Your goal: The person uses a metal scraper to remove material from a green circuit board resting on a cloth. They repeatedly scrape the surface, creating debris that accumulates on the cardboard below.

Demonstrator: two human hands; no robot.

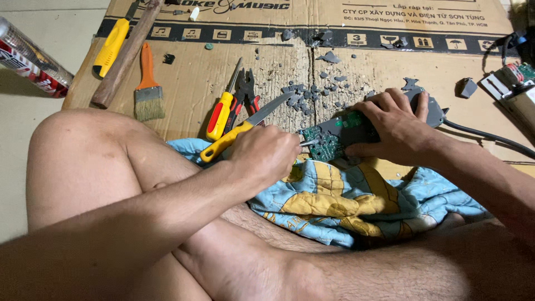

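I see my left hand [266, 153] closed around a metal tool whose tip touches the green circuit board [330, 139]. My right hand [397, 125] presses the board down on the cardboard [189, 78]. Far left lie 2 screwdrivers [220, 116], pliers [247, 92] and a brush [148, 89].

Green circuit board [329, 139], half cased in grey, lies flat on blue cloth.
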